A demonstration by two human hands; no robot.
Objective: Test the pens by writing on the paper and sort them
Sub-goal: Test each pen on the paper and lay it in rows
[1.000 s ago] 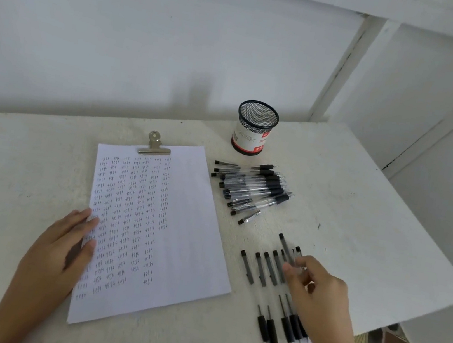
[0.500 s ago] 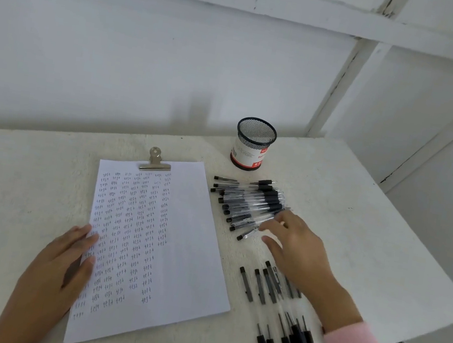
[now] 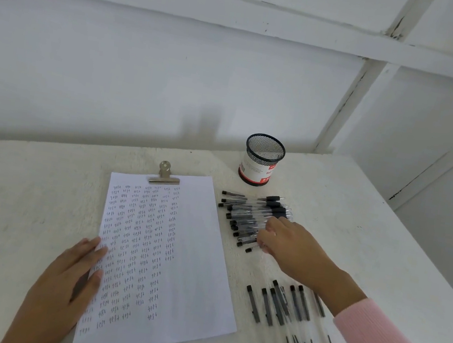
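Note:
A white sheet of paper (image 3: 178,252), covered with small handwritten columns, lies under a metal clip (image 3: 164,175) on the white table. My left hand (image 3: 63,288) rests flat on the paper's left edge. To the right of the sheet lies a pile of clear pens with black caps (image 3: 248,212). My right hand (image 3: 287,245) reaches onto the lower right part of that pile, fingers bent over the pens; whether it grips one cannot be told. A second group of pens (image 3: 285,321) lies in a row nearer me, partly under my pink sleeve.
A black mesh pen cup (image 3: 262,160) with a red and white label stands behind the pile. The table's right edge (image 3: 436,291) runs diagonally close to the pens. A white wall stands behind the table.
My right hand left the near row of pens and moved up to the far pile. The left hand stayed on the paper. The camera tilted upward.

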